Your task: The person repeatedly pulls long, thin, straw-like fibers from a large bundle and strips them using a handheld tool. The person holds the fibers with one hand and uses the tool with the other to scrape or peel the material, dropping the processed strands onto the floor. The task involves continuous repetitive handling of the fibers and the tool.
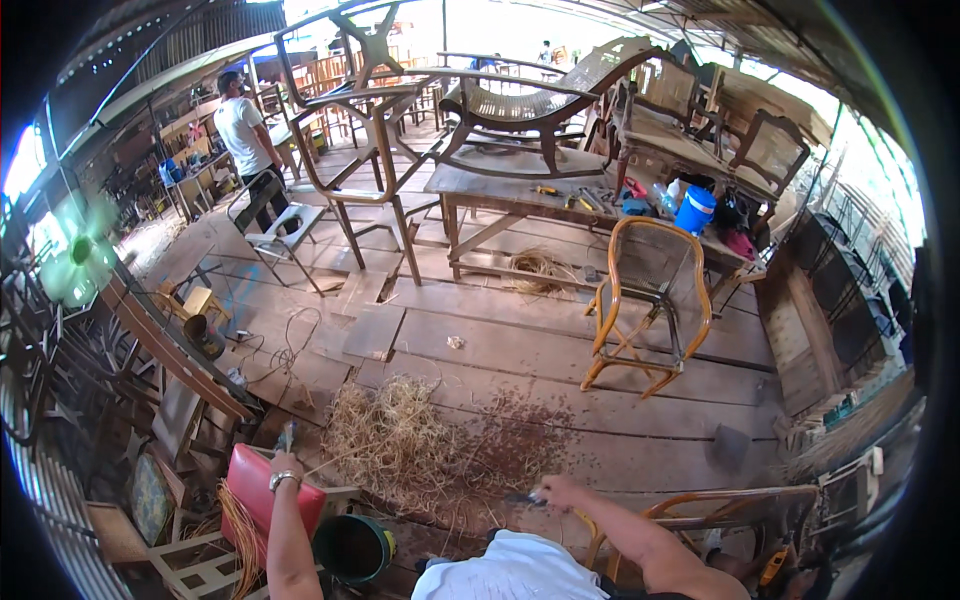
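My left hand [285,467], with a watch on the wrist, is raised above a red padded stool [255,485] and grips a small grey-blue tool [287,436] that sticks up from the fist. A thin cane strand runs from it toward a loose pile of pale cane fibre [395,440] on the plank floor. My right hand [557,491] reaches forward low over the floor at the pile's right edge, closed on a small dark tool [524,497]. A curved rattan chair frame [735,497] lies beside my right forearm.
A dark green bucket [350,545] stands by my knees. A bare rattan chair frame [650,300] stands ahead right. Behind it a workbench [500,190] carries tools and a blue bucket [695,210]. Another person [245,130] stands far left. Stacked frames and a green fan [75,255] line the left.
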Demonstrator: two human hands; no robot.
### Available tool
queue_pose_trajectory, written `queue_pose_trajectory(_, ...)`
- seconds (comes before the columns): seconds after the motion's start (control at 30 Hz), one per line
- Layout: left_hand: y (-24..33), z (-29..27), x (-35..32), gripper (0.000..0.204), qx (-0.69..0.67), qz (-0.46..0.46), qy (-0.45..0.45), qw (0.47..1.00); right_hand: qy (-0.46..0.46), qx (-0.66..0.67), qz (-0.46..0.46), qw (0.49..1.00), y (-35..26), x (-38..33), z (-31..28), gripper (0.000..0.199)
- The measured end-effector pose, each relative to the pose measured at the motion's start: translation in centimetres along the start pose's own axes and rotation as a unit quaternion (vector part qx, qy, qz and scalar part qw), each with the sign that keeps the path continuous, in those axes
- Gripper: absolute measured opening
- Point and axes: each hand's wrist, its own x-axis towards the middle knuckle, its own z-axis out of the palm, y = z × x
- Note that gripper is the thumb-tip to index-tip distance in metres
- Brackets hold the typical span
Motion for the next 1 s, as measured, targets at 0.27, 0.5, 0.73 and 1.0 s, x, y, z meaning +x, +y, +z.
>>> queue_pose_trajectory(0.27, 0.9, 4.8, -4.6, 0.037, 0.206, 0.325, -0.254, 0.887, 0.182, 0.003, -0.064, 0.981, -0.7, 5.1, -5.2, 0.019)
queue_pose_trajectory(0.5, 15.6, -3.1, -13.1, 0.025, 0.136, 0.412, -0.309, 0.846, -0.091, 0.122, -0.13, 0.98, -15.7, 4.2, -10.0, 0.023)
queue_pose_trajectory(0.73, 19.5, -3.5, -12.4, 0.026, 0.243, 0.452, -0.327, 0.793, -0.294, 0.071, -0.172, 0.937, -21.7, 2.9, -5.7, 0.028)
queue_pose_trajectory(1.0, 18.8, -1.9, -10.0, 0.026, 0.193, 0.444, -0.34, 0.806, -0.278, 0.029, -0.195, 0.94, -18.3, 3.0, 0.7, 0.025)
